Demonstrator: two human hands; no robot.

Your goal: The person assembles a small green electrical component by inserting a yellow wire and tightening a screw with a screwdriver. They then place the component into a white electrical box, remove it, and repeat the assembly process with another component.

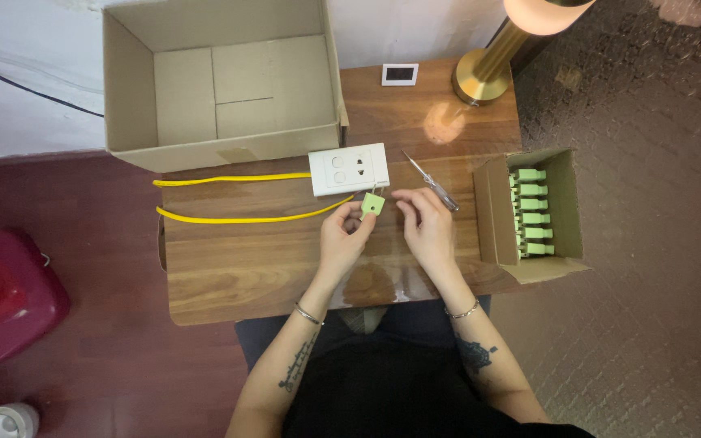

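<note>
My left hand (342, 237) pinches a small light-green plastic part (372, 204) with a hole in its face, just above the wooden table (237, 268). A yellow cable (245, 217) runs from the left towards that part. My right hand (425, 223) hovers beside it, fingers curled and thumb close to the part; nothing shows in its grip. A white switch and socket plate (349, 169) lies just behind my hands. A thin screwdriver (429, 178) with a clear handle rests by my right fingers.
A small cardboard box (565, 203) at the right holds several green parts (531, 212). A large open cardboard box (221, 81) stands at the back left. A brass lamp base (480, 77) and a small white display unit (399, 75) sit at the back. A red object (6, 292) lies on the floor at left.
</note>
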